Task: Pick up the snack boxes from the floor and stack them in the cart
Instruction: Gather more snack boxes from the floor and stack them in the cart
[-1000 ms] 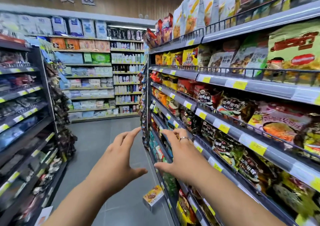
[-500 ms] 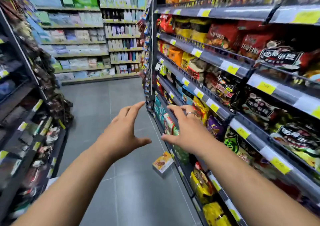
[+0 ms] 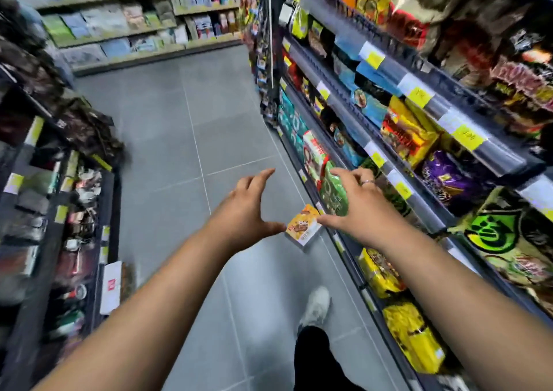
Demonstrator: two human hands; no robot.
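A single snack box, yellow and orange, lies on the grey floor in the middle distance, right beside the foot of the right-hand shelf. It sits at an angle to the shelf.

Both arms reach out towards it. The left hand and the right hand are spread wide with nothing in them, thumbs pointing inward on either side of the box. They look to be in the air in front of it rather than touching it.

So the task seems barely begun. No box is in hand, no cart is in view, and I cannot tell whether any boxes are stacked yet. This box has to be grasped, lifted and carried to the cart. No other box shows on the floor.

Green bags on the low shelf sit close behind the box, and yellow bags fill the bottom shelf nearer by. The right hand could brush those when closing in. A white shoe steps forward on the near floor. The left shelf stands well apart across the aisle.
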